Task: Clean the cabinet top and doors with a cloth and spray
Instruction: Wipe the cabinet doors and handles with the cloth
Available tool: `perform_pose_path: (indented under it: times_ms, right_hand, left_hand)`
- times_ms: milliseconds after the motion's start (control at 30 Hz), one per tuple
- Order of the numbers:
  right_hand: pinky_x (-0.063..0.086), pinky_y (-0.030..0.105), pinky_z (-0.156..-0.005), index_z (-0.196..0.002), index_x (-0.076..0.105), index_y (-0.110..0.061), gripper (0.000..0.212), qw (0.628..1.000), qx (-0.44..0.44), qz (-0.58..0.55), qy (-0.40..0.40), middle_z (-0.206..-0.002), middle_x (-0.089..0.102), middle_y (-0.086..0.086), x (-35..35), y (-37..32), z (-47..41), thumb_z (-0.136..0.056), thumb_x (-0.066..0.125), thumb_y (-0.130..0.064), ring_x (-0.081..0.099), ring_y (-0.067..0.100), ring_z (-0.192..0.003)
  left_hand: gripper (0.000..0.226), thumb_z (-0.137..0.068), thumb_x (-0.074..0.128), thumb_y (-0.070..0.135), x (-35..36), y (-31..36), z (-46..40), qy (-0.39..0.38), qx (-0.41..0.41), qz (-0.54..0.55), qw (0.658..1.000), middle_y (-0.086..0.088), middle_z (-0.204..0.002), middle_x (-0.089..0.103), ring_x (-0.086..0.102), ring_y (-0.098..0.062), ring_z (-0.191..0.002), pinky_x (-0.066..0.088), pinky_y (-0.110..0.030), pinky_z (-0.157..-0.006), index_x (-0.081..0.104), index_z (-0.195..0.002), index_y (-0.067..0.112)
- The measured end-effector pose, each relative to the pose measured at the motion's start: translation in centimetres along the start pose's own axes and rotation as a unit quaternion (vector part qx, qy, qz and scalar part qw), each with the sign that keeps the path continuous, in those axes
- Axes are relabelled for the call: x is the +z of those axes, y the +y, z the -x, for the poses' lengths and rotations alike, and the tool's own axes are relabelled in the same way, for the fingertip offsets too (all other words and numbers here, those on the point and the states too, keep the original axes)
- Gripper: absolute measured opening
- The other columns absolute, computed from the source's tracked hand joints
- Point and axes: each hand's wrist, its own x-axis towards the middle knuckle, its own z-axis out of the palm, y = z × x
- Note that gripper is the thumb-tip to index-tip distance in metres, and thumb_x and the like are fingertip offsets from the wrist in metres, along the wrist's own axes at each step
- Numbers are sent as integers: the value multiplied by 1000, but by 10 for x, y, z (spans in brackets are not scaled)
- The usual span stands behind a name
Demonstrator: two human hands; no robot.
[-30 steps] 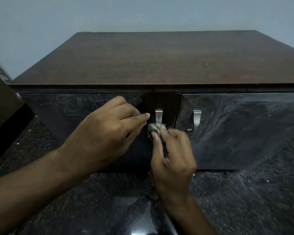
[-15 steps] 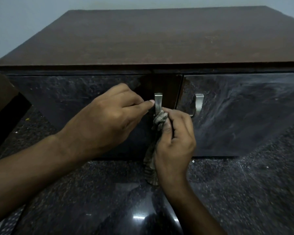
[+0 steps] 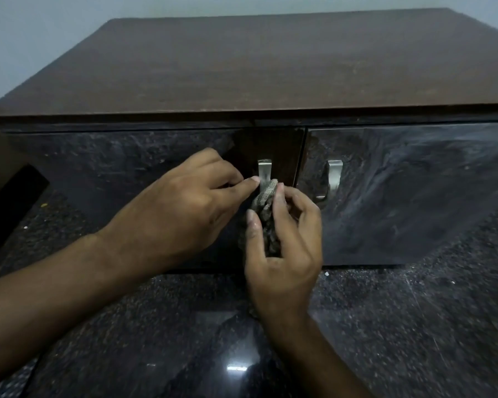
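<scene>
A low dark-brown cabinet with a wooden top [image 3: 270, 61] stands on the floor in front of me. Its two glossy dark doors, left door [image 3: 121, 173] and right door [image 3: 414, 191], each carry a metal handle. My right hand [image 3: 282, 254] grips a bunched grey checked cloth [image 3: 266, 202] and presses it against the lower part of the left door's handle [image 3: 264, 170]. My left hand [image 3: 181, 208] has its fingers curled, with the fingertip touching the same handle from the left. The right door's handle [image 3: 334, 176] is untouched. No spray bottle is visible.
The floor [image 3: 414, 326] is dark speckled polished stone with dust streaks and small white crumbs near the cabinet base. A dark wooden piece of furniture [image 3: 6, 179] stands at the left edge. A pale wall rises behind the cabinet.
The cloth in my right hand has slid up the left door's handle, and my right fingers have loosened. My left fingertip has stayed at the handle. The view has shifted slightly.
</scene>
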Motion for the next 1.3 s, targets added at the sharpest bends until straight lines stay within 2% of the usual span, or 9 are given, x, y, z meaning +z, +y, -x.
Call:
perform_pose_path:
  times_ms: [100,267,533,667,767,900,1033,1167,1300]
  right_hand:
    - [45,9,-89,-120,68,5,34,1000,-16,21,-10,-109,57,20,-6,11,-7,-87,69,12,51,-2,-105]
    - [54,21,-82,-113,73,1,27,998,-54,44,-2,-99,67,14,-12,14,-17,-88,69,10,65,23,-91]
    - [58,34,-70,-111,72,7,22,995,-74,67,-25,-97,65,16,-12,21,-14,-90,69,5,65,24,-84]
    - [57,36,-75,-111,71,9,21,992,-109,65,7,-97,65,18,-14,11,-36,-91,68,4,65,28,-85]
    - [58,38,-75,-113,68,12,23,990,-112,87,-17,-99,64,21,-10,22,-21,-92,66,6,65,29,-86]
    - [59,34,-71,-110,70,11,21,994,-63,76,-38,-97,64,18,-11,31,-4,-89,68,8,65,23,-84]
    - [56,21,-76,-106,71,12,18,992,-98,78,4,-93,64,18,-11,18,-25,-88,70,8,61,18,-84]
    - [57,26,-71,-103,71,11,15,993,-67,92,-13,-94,63,17,-10,28,-9,-88,69,9,61,17,-83]
    - [56,20,-79,-104,72,11,16,995,-59,83,-5,-96,65,18,-12,26,-13,-88,70,8,62,15,-88]
  left_hand:
    - [25,-100,59,11,0,1,-1,16,-3,1,1000,-12,-94,71,60,-28,-81,52,-37,-71,72,-118,-2]
    - [25,-100,60,10,0,2,-1,4,0,1,1000,-12,-95,71,60,-28,-81,53,-39,-69,71,-120,-1]
    - [26,-101,59,10,3,4,0,-3,4,14,1000,-11,-92,69,59,-27,-79,53,-39,-67,70,-121,-1]
    - [29,-98,60,8,2,1,1,-4,8,22,1000,-12,-94,69,61,-27,-80,55,-40,-66,69,-124,-1]
    - [27,-99,59,10,1,-1,1,8,1,30,1000,-11,-93,70,60,-27,-79,54,-39,-67,71,-122,0]
    - [22,-100,61,12,0,2,2,26,-38,47,998,-8,-90,71,61,-25,-77,53,-37,-71,75,-113,2]
    - [20,-98,63,14,0,2,2,39,-61,42,996,-6,-86,73,62,-23,-75,54,-38,-69,78,-105,3]
    - [18,-99,65,15,-2,1,5,37,-80,42,995,-4,-85,73,62,-23,-73,55,-40,-67,78,-104,5]
    - [19,-94,69,13,-2,0,6,33,-84,43,995,-4,-86,73,62,-23,-74,56,-39,-67,78,-109,6]
